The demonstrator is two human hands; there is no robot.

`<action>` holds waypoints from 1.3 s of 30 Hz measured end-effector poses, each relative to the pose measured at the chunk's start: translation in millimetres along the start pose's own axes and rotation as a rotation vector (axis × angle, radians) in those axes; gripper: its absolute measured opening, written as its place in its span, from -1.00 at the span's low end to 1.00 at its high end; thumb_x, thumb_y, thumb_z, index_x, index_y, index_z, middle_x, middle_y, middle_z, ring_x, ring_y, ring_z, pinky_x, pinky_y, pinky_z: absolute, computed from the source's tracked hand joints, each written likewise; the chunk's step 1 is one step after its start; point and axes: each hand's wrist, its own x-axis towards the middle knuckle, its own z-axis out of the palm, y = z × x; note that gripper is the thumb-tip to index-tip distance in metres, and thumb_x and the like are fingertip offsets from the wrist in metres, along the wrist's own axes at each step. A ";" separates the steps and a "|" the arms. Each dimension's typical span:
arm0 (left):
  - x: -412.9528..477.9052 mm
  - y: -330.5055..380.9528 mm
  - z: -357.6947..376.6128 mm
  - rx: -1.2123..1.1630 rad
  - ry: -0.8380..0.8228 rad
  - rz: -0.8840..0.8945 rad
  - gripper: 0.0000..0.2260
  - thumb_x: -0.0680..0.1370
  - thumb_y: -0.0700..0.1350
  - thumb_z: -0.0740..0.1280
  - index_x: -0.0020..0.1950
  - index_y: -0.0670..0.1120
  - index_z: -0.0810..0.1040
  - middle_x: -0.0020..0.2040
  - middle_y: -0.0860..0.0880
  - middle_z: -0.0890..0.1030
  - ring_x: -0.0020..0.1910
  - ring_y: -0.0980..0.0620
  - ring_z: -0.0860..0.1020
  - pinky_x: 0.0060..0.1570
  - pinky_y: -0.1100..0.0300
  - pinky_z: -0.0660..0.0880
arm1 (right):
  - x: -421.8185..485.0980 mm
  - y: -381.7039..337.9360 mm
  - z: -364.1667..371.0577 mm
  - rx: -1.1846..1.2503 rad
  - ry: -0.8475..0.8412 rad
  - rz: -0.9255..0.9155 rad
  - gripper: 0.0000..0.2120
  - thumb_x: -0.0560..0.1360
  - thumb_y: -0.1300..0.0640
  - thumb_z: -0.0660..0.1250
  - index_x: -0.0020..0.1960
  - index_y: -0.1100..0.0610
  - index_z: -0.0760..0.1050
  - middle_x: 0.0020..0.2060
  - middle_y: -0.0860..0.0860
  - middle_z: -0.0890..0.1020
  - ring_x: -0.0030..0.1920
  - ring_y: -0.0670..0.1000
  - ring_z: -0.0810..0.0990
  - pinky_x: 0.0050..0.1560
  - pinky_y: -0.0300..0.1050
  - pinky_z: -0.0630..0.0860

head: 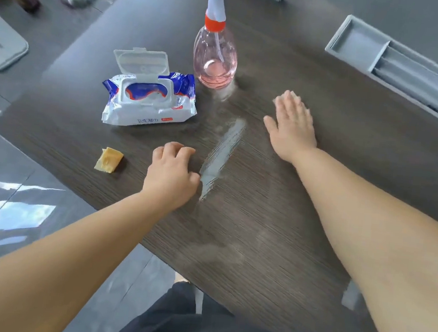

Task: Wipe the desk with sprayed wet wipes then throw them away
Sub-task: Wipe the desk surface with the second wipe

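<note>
Wiping step in hand. Wet wipe [290, 93] is pressed flat under right hand [292, 125], fingers straight, just right of spray bottle [214, 54]. Left hand [171, 171] is rested on worktop [260, 224], fingers loosely curled, nothing held. Next: dry areas to be swept, wipe then gathered for disposal.

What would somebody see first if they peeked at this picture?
Probably the pink spray bottle standing tall at the back of the dark desk, with the open pack of wet wipes lying just to its left. Next comes the shiny wet streak in the middle, between the left hand resting on the desk and the right hand pressed flat on a wipe.
</note>
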 end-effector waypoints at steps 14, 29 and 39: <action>22.1 50.3 11.7 0.085 0.014 -0.039 -0.62 0.51 0.01 0.23 0.31 -0.03 0.38 0.36 -0.04 0.24 0.32 -0.12 0.21 0.28 0.02 0.27 | 36.5 16.7 -12.2 -0.005 0.061 0.025 -0.41 0.63 -0.14 -0.12 0.56 0.11 -0.14 0.54 0.07 -0.16 0.53 0.06 -0.20 0.48 0.00 -0.23; 72.2 118.2 11.8 0.268 -0.204 0.014 -0.05 0.31 0.29 0.43 0.52 0.08 -0.03 0.49 -0.04 0.00 0.44 -0.17 0.03 0.20 -0.23 0.36 | 44.3 10.0 -14.8 -0.044 -0.022 -0.391 -0.44 0.64 -0.09 -0.06 0.55 0.07 -0.12 0.54 0.01 -0.15 0.53 0.01 -0.21 0.46 -0.08 -0.28; 77.9 130.8 7.5 0.360 -0.275 0.011 -0.12 0.26 0.20 0.52 0.41 -0.03 0.13 0.35 -0.10 0.10 0.32 -0.22 0.12 0.09 -0.31 0.44 | 109.8 13.3 -40.1 -0.029 0.011 -0.141 -0.43 0.64 -0.13 -0.15 0.55 0.09 -0.15 0.54 0.01 -0.17 0.53 0.02 -0.22 0.50 -0.01 -0.24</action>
